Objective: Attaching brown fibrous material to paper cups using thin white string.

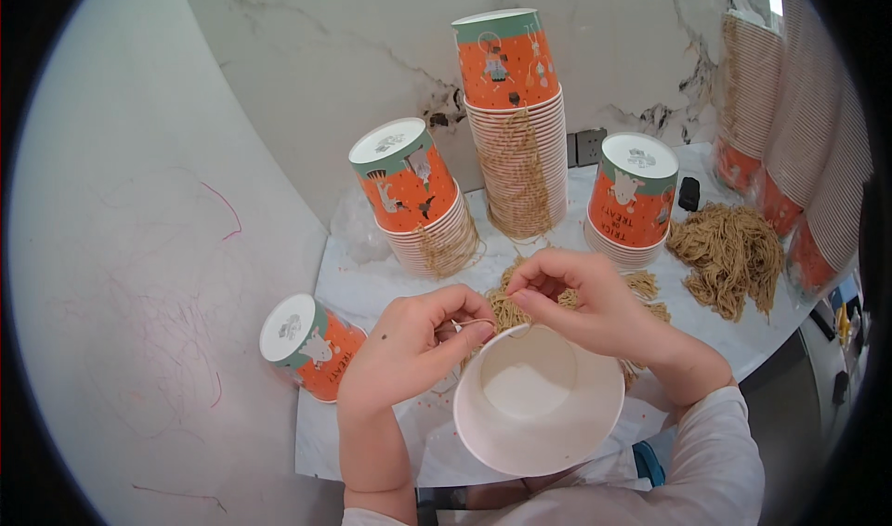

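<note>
A white-lined paper bucket (pixel 502 433) lies tilted in front of me, its wide mouth facing my body. Just left of its upper rim, my left hand (pixel 409 345) is closed, with a thin pale cord (pixel 474 321) between thumb and forefinger. Above the rim, my right hand (pixel 585 308) bends its fingers into a pinch; what sits between the fingertips is too small to make out. A short piece of cord shows at the rim below that hand. Behind both hands lies a pile of tan cords (pixel 509 310), partly covered by them.
Stacks of upside-down orange and green buckets stand behind: left (pixel 404 187), a tall middle stack (pixel 509 71) and right (pixel 634 187). Tan cords drape over some. One bucket (pixel 311 345) lies at left. A cord heap (pixel 729 252) and wrapped bucket stacks (pixel 743 108) are at right.
</note>
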Demonstrator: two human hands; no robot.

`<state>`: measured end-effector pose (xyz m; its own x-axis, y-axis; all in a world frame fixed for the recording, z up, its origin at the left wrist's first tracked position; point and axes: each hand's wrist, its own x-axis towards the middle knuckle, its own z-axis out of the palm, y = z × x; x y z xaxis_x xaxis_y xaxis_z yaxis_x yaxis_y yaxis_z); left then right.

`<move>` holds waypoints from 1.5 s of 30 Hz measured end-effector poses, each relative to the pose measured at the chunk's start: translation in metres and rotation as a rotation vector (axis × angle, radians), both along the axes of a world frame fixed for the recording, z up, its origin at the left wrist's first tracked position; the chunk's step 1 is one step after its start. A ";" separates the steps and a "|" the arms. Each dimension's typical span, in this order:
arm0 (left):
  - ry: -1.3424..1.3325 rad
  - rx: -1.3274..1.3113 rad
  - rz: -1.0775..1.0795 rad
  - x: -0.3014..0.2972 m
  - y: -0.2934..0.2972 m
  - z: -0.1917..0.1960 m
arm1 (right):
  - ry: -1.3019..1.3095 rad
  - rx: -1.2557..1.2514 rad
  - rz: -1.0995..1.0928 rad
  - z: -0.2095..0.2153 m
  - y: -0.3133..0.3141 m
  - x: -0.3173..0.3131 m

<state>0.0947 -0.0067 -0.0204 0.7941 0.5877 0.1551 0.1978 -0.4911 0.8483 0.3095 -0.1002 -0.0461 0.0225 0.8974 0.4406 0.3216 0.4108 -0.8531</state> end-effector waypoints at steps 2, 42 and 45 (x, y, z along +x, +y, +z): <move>0.010 -0.005 -0.021 0.000 0.001 0.001 | -0.059 0.003 -0.022 -0.002 0.002 0.000; -0.197 -0.430 -0.065 0.021 0.005 -0.005 | -0.386 0.361 -0.039 0.012 -0.021 -0.009; -0.163 -0.443 -0.062 0.022 0.005 0.002 | -0.378 0.357 -0.049 0.012 -0.022 -0.009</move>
